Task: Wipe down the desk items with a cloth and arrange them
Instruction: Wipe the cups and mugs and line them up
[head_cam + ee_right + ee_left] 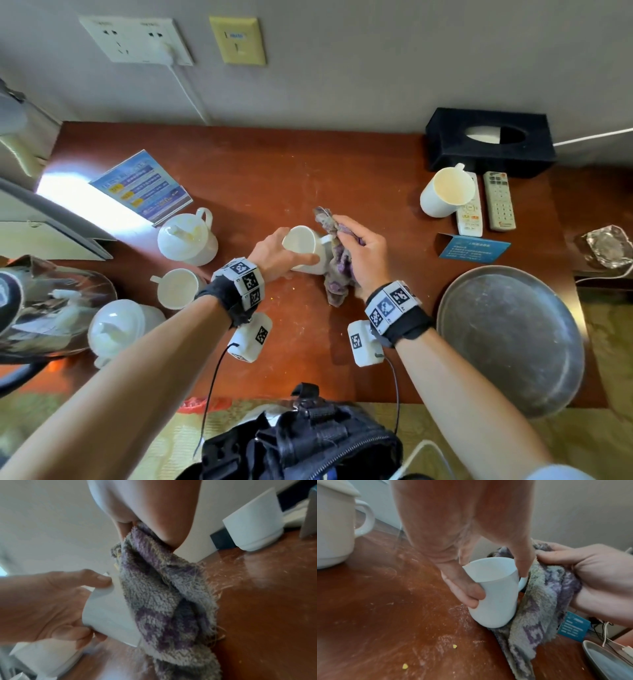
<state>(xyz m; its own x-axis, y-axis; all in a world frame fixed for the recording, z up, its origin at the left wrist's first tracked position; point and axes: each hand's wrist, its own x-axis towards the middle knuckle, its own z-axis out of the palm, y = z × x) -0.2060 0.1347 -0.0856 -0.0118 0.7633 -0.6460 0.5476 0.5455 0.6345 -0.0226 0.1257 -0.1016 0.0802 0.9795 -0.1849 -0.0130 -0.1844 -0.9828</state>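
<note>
At the near centre of the counter [274,164], the left hand [274,253] has its fingers and thumb curled round a white mug [306,248], tilted with its base edge on the surface, while the right hand [363,253] clutches a bunched purple-grey cloth [337,270] pressed against the mug's handle side. In judgement, the wipe goes best if the left hand turns the mug steadily against the cloth, keeping firm pressure and reaching the handle and base. Beyond, a second mug [445,192] stands by two remotes [486,202], apparently already arranged; lidded cups [188,236] at far left await wiping.
</note>
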